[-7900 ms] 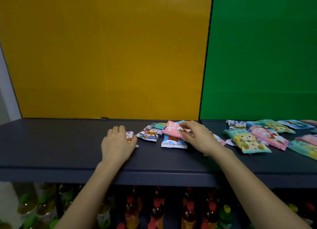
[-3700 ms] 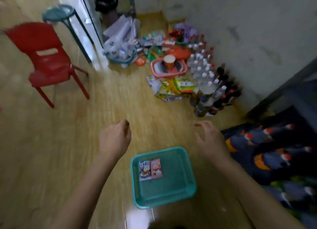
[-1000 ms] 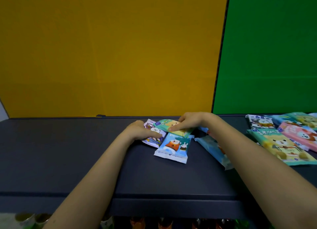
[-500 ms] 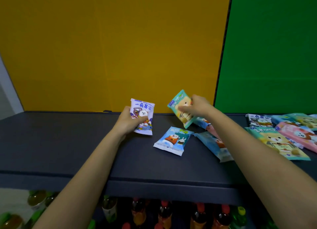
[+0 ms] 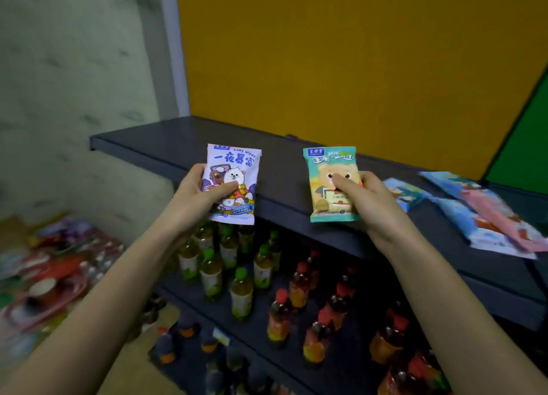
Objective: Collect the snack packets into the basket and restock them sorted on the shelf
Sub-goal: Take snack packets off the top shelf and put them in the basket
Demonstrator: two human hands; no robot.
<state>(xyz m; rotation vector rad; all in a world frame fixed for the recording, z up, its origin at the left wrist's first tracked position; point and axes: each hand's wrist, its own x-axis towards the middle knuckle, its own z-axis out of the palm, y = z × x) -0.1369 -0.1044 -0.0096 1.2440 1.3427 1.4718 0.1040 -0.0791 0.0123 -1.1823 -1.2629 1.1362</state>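
The left grip is closed round the purple packet, thumb across its printed face, holding it upright in front of the front edge of the dark shelf. The right grip is closed round the green packet in the same manner, upright, apart from the purple packet. Further packets lie flat on the shelf at right, and bottles stand on the lower level.

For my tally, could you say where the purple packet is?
Head view, left of centre: the left hand holds the purple packet upright before the dark shelf, beside the teal packet in the right hand.
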